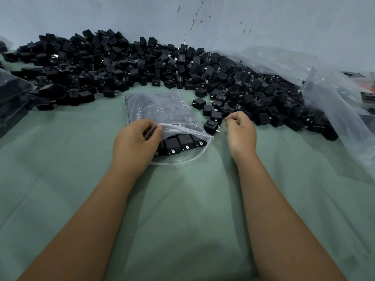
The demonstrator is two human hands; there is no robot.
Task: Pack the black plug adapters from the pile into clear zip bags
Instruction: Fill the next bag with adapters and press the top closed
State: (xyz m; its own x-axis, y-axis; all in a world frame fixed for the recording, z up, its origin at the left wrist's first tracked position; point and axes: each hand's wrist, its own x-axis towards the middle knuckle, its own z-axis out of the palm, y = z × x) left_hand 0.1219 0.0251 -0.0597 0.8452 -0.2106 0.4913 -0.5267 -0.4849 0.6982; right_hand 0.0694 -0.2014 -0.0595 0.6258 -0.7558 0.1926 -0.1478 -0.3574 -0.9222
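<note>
A long pile of black plug adapters [142, 63] is stretching across the far side of the green cloth-covered surface [182, 199], banked against a pale wall [263, 21] and curving toward the right. Loose clear plastic bags [334, 102] are lying over the right end of the pile, and more bagged adapters [12, 94] are sitting at the left edge.

In the middle, just in front of the pile, a clear zip bag [160, 110] is lying flat with its mouth facing the person; a row of adapters [178, 146] is showing at the opening, prongs outward.

The left hand [134, 145] is gripping the upper lip of the bag's mouth, fingers [142, 124] curled over the plastic and thumb [159, 129] pressing on it, lifting the lip.

The right hand [240, 132] is hovering right of the bag, its fingers loosely curled inward, the tips drawn close together; whether they are pinching anything cannot be told. A few loose adapters [212, 126] are lying just beside it.
</note>
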